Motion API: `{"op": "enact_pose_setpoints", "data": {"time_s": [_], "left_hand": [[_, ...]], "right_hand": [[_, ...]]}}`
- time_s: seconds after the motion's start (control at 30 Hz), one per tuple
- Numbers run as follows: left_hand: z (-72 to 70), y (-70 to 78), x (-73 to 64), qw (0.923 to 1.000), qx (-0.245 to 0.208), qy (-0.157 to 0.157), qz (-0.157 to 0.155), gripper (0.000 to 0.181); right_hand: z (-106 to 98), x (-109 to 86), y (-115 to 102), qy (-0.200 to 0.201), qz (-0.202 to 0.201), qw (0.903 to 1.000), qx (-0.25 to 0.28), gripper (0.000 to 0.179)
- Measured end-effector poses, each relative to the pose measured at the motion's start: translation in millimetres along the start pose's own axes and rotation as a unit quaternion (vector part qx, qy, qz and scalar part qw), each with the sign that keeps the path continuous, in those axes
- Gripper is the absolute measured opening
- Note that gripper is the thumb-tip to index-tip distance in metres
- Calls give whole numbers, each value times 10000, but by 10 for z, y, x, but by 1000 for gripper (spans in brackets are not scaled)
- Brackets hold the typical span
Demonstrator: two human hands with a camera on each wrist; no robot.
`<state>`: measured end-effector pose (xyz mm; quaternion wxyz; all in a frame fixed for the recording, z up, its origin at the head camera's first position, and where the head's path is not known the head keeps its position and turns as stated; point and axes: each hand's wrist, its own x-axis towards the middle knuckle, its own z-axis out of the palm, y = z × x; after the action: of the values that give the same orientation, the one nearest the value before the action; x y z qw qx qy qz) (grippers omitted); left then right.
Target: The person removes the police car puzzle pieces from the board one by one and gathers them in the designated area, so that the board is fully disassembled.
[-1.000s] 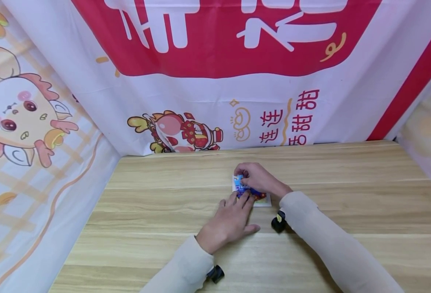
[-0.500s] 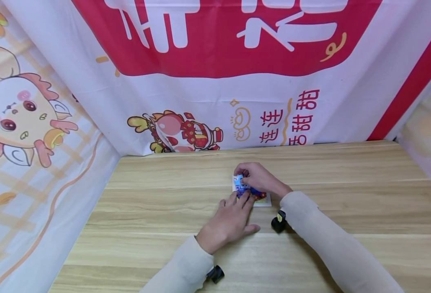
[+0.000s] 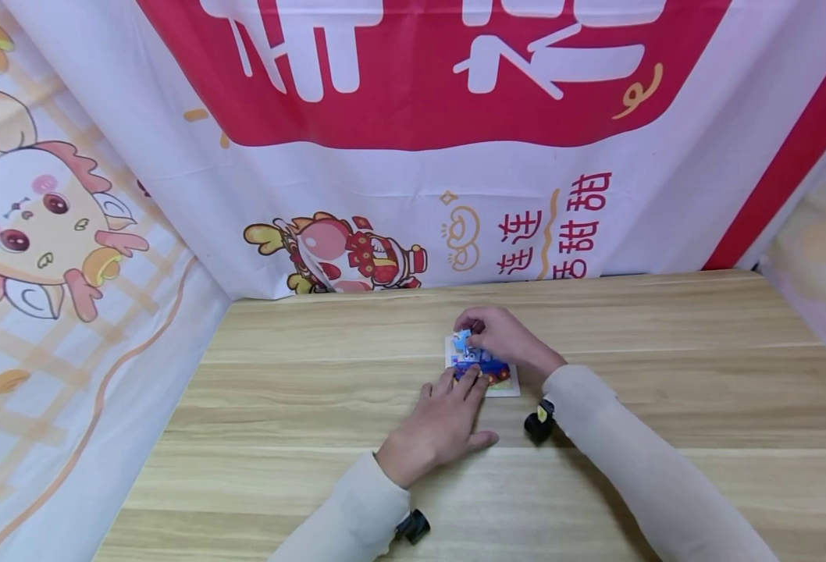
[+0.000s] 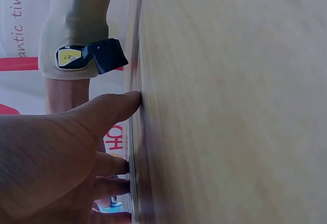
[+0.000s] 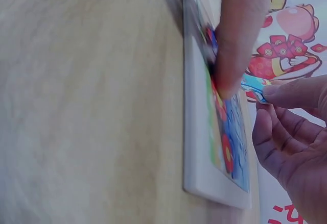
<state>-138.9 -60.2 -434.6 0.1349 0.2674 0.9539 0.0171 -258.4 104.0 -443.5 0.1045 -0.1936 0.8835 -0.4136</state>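
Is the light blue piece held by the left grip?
No, the right grip pinches the piece, while the left grip rests on the board.

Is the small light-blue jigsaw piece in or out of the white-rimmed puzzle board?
Out: the right wrist view shows the light-blue jigsaw piece pinched in the right grip, above the white-rimmed board.

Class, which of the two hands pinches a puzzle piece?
The right hand: it pinches a light blue piece. The left hand, pinching nothing, touches the puzzle board.
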Motion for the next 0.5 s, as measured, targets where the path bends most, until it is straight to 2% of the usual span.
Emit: {"op": "enact_pose_setpoints", "data": {"time_s": [0.17,0.5], "left_hand": [[-3,-1,9,10000,-40,-37,-4,86],[16,-13,27,9997,-208,-105,-15,86]], "right_hand": [[-90,-27,13,101,230,9996,139,25],[-315,-101,196,237,295,9993,56,28]]}}
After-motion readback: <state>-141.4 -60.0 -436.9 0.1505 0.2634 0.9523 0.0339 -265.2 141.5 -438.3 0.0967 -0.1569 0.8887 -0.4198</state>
